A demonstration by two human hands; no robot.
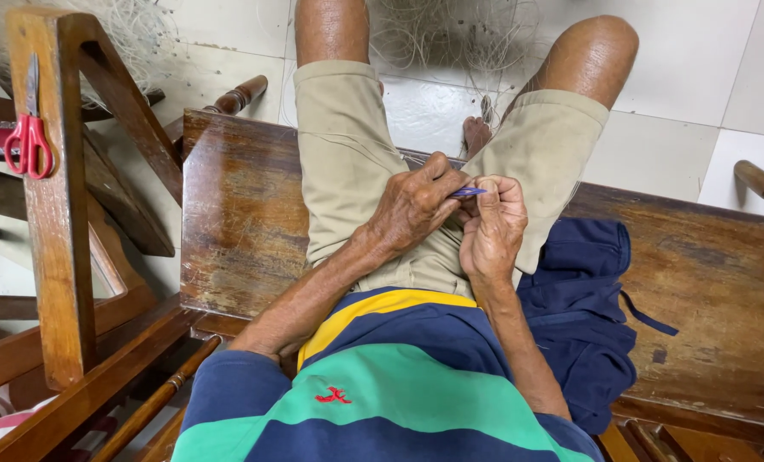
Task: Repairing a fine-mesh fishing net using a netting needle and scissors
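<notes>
I sit on a dark wooden bench (236, 214) in khaki shorts. Both hands meet over my lap. My left hand (416, 205) pinches a small blue, thin tool (467, 193) between thumb and fingers. My right hand (493, 227) is curled shut right against the tool's tip, its fingertips pressed together; whether it grips a fine thread there is too small to tell. Pale fibres (450, 34) lie tangled on the tiled floor between my knees.
Red-handled scissors (28, 141) hang on an upright wooden frame (57, 214) at the left. A dark blue cloth (583, 308) lies on the bench by my right hip. Turned wooden legs (762, 184) stick out at the right, white floor tiles beyond.
</notes>
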